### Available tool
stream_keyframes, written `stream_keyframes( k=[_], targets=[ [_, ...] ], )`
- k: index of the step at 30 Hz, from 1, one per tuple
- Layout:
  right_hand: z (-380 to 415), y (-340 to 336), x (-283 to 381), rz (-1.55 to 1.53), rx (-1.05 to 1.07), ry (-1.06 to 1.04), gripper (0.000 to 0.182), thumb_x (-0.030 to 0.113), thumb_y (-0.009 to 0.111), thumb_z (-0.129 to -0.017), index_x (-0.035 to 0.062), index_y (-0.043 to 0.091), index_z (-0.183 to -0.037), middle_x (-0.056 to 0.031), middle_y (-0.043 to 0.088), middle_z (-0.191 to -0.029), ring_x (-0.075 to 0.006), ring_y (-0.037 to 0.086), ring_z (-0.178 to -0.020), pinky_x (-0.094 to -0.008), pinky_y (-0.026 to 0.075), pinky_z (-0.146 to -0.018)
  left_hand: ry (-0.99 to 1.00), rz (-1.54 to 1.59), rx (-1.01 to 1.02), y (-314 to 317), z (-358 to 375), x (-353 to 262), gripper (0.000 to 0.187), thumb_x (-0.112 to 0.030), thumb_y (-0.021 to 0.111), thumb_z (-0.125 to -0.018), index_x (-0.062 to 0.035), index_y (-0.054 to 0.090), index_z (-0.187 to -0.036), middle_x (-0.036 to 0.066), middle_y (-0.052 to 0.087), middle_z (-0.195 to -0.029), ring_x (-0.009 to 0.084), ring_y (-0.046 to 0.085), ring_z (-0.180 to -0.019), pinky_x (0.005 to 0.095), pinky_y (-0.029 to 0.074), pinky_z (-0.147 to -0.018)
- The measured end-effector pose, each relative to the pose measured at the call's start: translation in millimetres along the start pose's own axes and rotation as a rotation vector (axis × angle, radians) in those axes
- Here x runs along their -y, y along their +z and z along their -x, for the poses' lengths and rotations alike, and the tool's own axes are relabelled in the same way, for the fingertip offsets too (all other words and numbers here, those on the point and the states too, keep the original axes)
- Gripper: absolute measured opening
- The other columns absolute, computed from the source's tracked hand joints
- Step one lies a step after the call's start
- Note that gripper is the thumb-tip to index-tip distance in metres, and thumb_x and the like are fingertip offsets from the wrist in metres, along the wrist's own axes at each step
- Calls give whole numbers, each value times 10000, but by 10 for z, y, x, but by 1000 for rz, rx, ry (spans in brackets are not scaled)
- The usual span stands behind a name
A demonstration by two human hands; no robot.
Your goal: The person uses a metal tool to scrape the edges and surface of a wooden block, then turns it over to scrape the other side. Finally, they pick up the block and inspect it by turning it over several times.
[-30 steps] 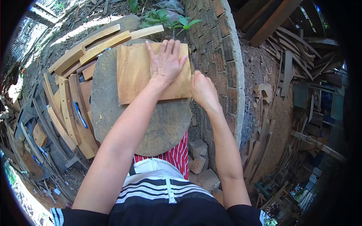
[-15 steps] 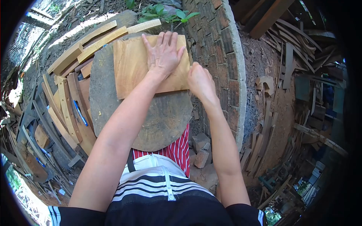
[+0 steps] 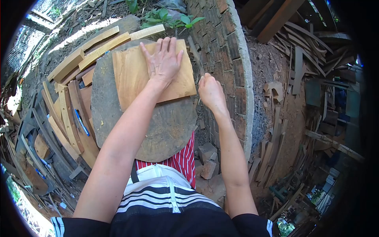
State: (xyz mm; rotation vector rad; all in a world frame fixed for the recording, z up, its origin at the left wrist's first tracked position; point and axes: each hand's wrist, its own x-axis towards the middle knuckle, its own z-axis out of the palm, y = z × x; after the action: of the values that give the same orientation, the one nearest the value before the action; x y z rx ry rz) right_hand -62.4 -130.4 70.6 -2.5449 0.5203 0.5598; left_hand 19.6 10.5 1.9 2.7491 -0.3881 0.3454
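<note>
Your left hand (image 3: pixel 164 65) spreads flat on a board (image 3: pixel 132 75) toward the round worktop's (image 3: pixel 166 136) 12 o'clock; your right hand (image 3: pixel 212 93) clenches a slim tool (image 3: pixel 196 56) at 4. Likely stiff, fairly light, the board suits an opposite-edge grip.

Left hand (image 3: pixel 164 63) flat, right hand (image 3: pixel 211 93) clenched

Board (image 3: pixel 132 73): pale brown wood, visible grain, roughly square, lying flat on a round grey slab (image 3: pixel 167 128). Narrow greyish tool (image 3: pixel 196 55) (type unclear): slanted just beside the board's right edge, near end within the right hand (image 3: pixel 212 93).
</note>
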Motion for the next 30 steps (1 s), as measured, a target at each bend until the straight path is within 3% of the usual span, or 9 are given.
stream_keyframes(
  k=[1, 5, 10, 13, 16, 18, 23, 30],
  targets=[
    [31, 20, 22, 23, -101, -8, 304, 247, 411, -968, -18, 559, -995, -297, 641, -940, -472, 605, -956, -553, 471, -831, -85, -18, 6, 10, 17, 33, 517, -441, 473, -946, -155, 442, -1375, 0, 474, -1329, 183, 400, -1288, 712, 95, -1077],
    [-20, -161, 194, 57, -134, -41, 303, 254, 405, -974, 0, 568, -1002, -282, 653, -938, -464, 614, -954, -553, 477, -825, -77, -47, 17, 28, 12, 22, 523, -440, 461, -951, -159, 429, -1392, 6, 466, -1339, 199, 383, -1301, 714, 82, -1079],
    [-78, -282, 422, 194, -72, -91, 299, 227, 420, -936, 9, 609, -1013, -262, 667, -970, -433, 638, -958, -516, 499, -824, -94, -95, 2, 94, 17, -46, 556, -395, 434, -956, -72, 394, -1408, 51, 427, -1402, 222, 317, -1365, 732, 29, -1079],
    [-144, -232, 463, 241, -83, -134, 285, 200, 427, -909, 22, 626, -1008, -247, 674, -990, -420, 647, -960, -505, 503, -825, -104, -128, -38, 127, 28, -76, 564, -402, 412, -962, -72, 384, -1418, 55, 392, -1443, 236, 295, -1388, 742, 41, -1065],
    [-99, -214, 473, 282, -10, -112, 327, 261, 388, -950, 20, 601, -1006, -250, 657, -1008, -425, 613, -1001, -527, 471, -864, -127, -120, 4, 98, 29, -114, 557, -389, 422, -955, -73, 390, -1413, 55, 397, -1436, 235, 295, -1386, 744, 44, -1065],
    [-91, -197, 471, 272, -12, -115, 289, 201, 447, -888, 13, 628, -1012, -248, 668, -1034, -406, 648, -987, -497, 502, -846, -129, -119, 7, 87, 15, -119, 553, -386, 423, -954, -72, 395, -1408, 55, 399, -1432, 234, 292, -1387, 744, 45, -1064],
    [-306, -210, 503, 246, 27, -141, 282, 191, 459, -878, 7, 631, -1005, -259, 667, -1024, -404, 647, -993, -500, 499, -856, -135, -115, 38, 66, 10, -135, 535, -377, 424, -955, -72, 407, -1394, 57, 408, -1418, 230, 288, -1387, 741, 47, -1067],
    [34, -272, 447, 307, 39, -135, 294, 173, 455, -870, 1, 647, -1011, -249, 669, -1023, -405, 650, -980, -486, 506, -835, -152, -98, 35, 66, 13, -132, 518, -375, 428, -958, -80, 408, -1383, 49, 412, -1385, 225, 292, -1371, 734, 53, -1073]
  ],
)
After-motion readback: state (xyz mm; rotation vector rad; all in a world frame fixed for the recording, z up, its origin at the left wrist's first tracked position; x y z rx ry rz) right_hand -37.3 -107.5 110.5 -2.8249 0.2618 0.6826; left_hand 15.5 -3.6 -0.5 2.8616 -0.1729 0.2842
